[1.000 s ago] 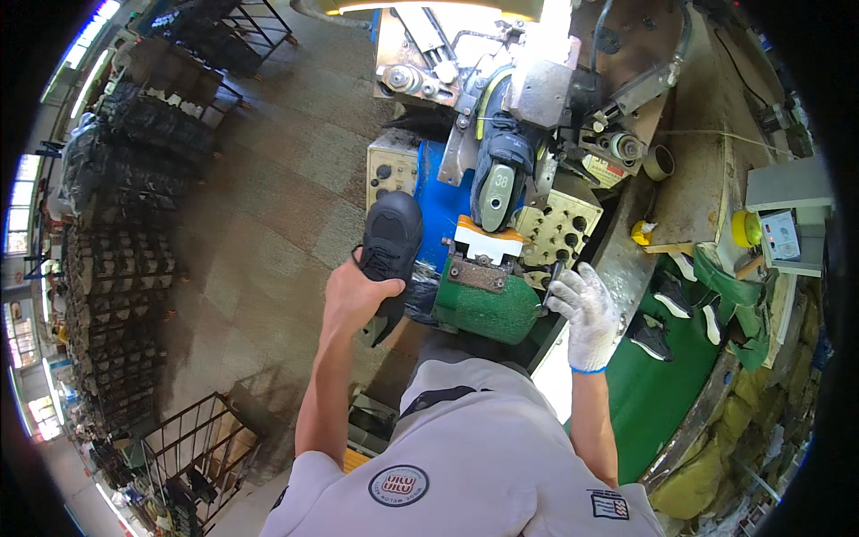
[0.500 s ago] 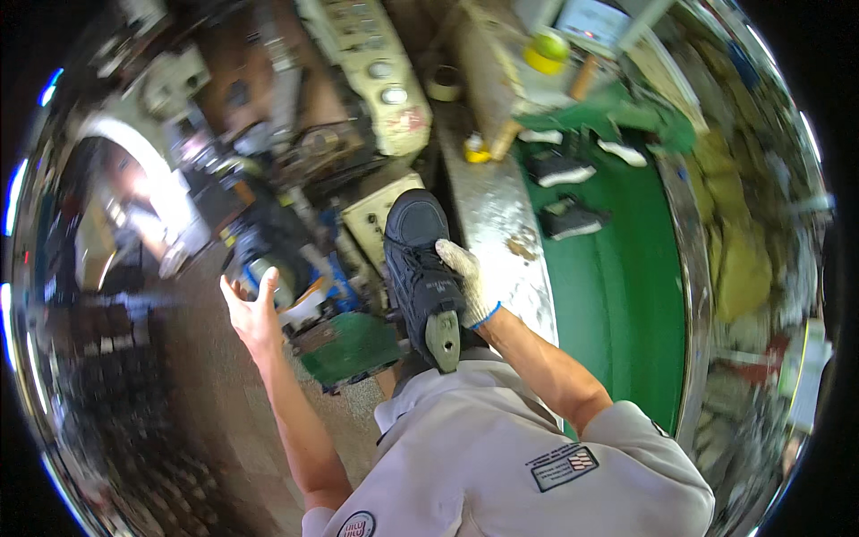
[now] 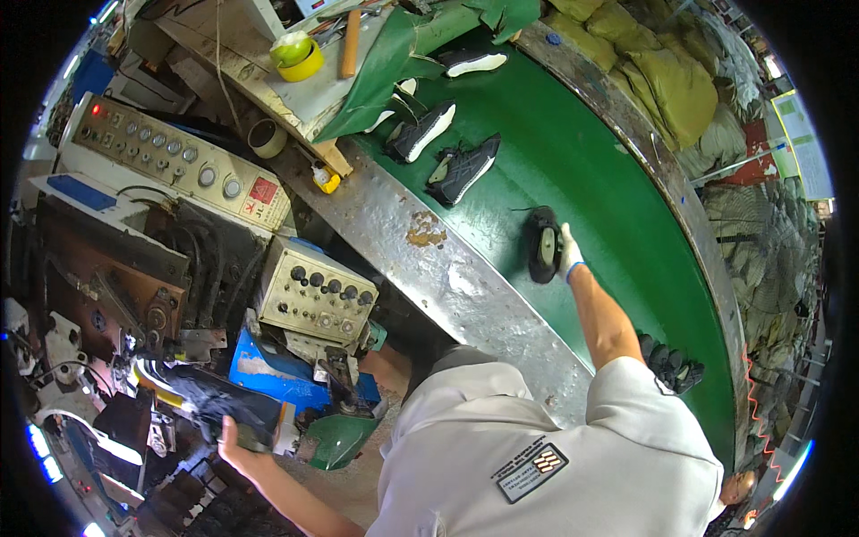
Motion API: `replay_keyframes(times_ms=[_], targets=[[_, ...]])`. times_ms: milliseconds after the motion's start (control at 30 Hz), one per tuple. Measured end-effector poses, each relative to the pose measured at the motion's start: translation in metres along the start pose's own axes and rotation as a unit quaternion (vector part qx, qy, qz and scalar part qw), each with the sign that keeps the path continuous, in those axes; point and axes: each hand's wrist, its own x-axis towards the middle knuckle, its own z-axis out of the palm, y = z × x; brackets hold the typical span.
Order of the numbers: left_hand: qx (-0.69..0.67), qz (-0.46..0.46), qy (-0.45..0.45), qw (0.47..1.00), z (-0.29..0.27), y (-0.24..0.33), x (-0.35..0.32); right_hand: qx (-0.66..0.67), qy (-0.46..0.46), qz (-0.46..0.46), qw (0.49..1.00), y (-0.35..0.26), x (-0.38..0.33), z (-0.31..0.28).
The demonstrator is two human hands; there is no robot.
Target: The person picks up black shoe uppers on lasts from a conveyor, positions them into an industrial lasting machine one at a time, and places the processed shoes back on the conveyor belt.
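A: What has moved since the earlier frame?

B: Half a second ago the white-gloved right hand held a dark mesh shoe upright close to the body; now that arm is stretched out over the curved green conveyor belt [image 3: 617, 206], and the right hand [image 3: 567, 254] rests on the dark mesh shoe with a grey sole [image 3: 542, 243], which lies on its side on the belt; the view has also swung further right

A: How are the fingers?

B: The gloved fingers lie close together along the shoe's edge; I cannot tell whether they grip it or only touch it; the bare left hand [image 3: 238, 445] reaches low to the left, fingers curled around the rear of a second dark shoe upper on a last [image 3: 210, 398] seated in the grey and blue shoe machine [image 3: 268, 367]

A: What does that suggest?

B: Judging by the position, one shoe has been passed to the belt while the next is already in hand at the machine

A: What else is nearby?

B: Three more dark shoes with white soles [image 3: 461, 170] lie further up the belt; a cream control panel with round knobs [image 3: 313, 291] sits beside the rusty steel belt rim [image 3: 465, 277]; a roll of yellow tape [image 3: 297, 55] stands on the bench above
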Motion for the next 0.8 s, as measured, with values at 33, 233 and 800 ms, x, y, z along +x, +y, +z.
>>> replay_keyframes(times_ms=[33, 233, 800], targets=[[0.015, 0.02, -0.024, 0.999, 0.005, -0.006, -0.016, -0.059, 0.037, 0.002, 0.998, 0.0, 0.004, -0.014], [0.045, -0.022, -0.066, 0.997, 0.081, -0.031, -0.083, -0.43, 0.252, -0.119, 0.859, 0.039, 0.019, -0.039], [-0.247, -0.54, -0.404, 0.696, 0.147, -0.14, -0.098, 0.234, -0.458, 0.056, 0.856, 0.041, -0.317, 0.277]])
